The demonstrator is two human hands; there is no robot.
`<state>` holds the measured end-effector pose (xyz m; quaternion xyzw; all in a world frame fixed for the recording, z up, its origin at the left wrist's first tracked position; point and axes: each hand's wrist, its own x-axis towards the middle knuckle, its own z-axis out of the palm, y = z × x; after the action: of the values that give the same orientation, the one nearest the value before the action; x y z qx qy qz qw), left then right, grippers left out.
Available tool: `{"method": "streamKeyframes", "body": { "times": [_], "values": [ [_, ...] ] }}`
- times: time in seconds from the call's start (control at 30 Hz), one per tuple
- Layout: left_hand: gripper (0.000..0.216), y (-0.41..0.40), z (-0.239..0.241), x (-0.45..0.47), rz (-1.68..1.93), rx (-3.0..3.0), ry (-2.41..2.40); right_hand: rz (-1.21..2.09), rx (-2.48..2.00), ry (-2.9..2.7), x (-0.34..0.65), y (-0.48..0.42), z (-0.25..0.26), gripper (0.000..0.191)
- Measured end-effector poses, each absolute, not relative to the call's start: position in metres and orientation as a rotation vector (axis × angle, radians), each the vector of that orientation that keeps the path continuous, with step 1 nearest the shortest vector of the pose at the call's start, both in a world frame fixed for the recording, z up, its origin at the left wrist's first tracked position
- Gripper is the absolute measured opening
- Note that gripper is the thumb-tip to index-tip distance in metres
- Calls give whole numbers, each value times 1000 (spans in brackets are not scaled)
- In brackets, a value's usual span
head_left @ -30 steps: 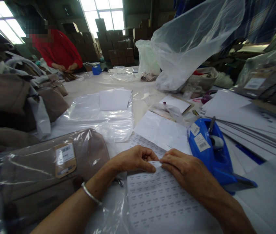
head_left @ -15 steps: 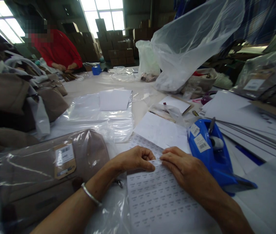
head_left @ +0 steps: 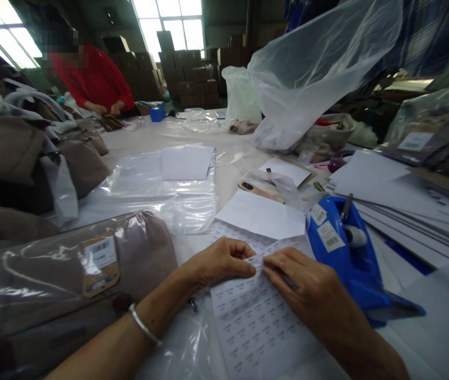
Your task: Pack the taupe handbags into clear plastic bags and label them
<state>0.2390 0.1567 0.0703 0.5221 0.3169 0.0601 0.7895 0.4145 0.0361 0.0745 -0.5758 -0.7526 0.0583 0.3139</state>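
Observation:
A white sheet of small printed labels [head_left: 254, 327] lies on the table in front of me. My left hand [head_left: 218, 261] and my right hand [head_left: 301, 282] meet at the sheet's upper part, fingers pinched together on its paper, which lifts a little between them. A silver bangle [head_left: 142, 326] circles my left wrist. To the left lies a brown bag in clear plastic [head_left: 69, 285] with a barcode tag [head_left: 100, 258]. A blue tape dispenser [head_left: 347, 258] stands just right of my right hand.
Clear plastic bags [head_left: 161, 190], white sheets [head_left: 262, 214] and a phone [head_left: 260, 191] lie further back. Paper stacks [head_left: 407, 195] are at the right, brown bags [head_left: 30, 158] piled at the left. A big plastic bag [head_left: 311, 68] stands behind. A person in red [head_left: 93, 79] works at the far end.
The label sheet has shifted and tilted under my hands, its top part now lifted between my fingers. The white sheet behind slid back, uncovering a phone.

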Motion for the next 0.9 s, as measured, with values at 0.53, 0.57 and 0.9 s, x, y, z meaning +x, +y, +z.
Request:
{"method": "streamKeyframes", "body": {
  "times": [0.53,0.57,0.9],
  "values": [
    [25,152,72,240,193,1419,571,-190,-1534,-2097,408,35,79,27],
    [25,152,72,240,197,1404,571,-186,-1541,-2086,407,35,78,27],
    [29,154,71,239,186,1288,568,-157,-1540,-2006,405,34,75,23]
  ]
}}
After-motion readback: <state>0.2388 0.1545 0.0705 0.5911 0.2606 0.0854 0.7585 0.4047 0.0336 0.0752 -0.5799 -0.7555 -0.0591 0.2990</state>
